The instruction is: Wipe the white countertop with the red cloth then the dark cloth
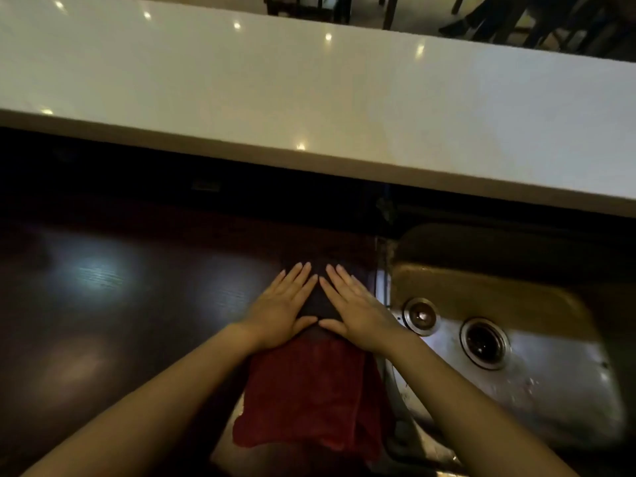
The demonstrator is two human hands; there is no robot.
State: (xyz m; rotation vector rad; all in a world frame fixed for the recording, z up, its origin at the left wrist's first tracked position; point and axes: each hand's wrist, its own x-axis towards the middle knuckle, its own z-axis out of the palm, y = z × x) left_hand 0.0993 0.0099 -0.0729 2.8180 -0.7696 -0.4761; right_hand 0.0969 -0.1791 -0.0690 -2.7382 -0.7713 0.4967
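Left hand (pixel 282 311) & right hand (pixel 358 311) flat, fingers spread, on dark cloth (pixel 318 301) – gripping nothing. Red cloth (pixel 309 394) just behind, beside sink (pixel 516 339) – no writing legible

White countertop (pixel 344 108), glossy; red cloth (pixel 309 394); dark cloth (pixel 318 301); dark brown wood-grain worktop (pixel 120 304); silver steel sink (pixel 550 380).

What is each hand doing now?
Left hand: open, flat on the dark cloth.
Right hand: open, flat on the same cloth.
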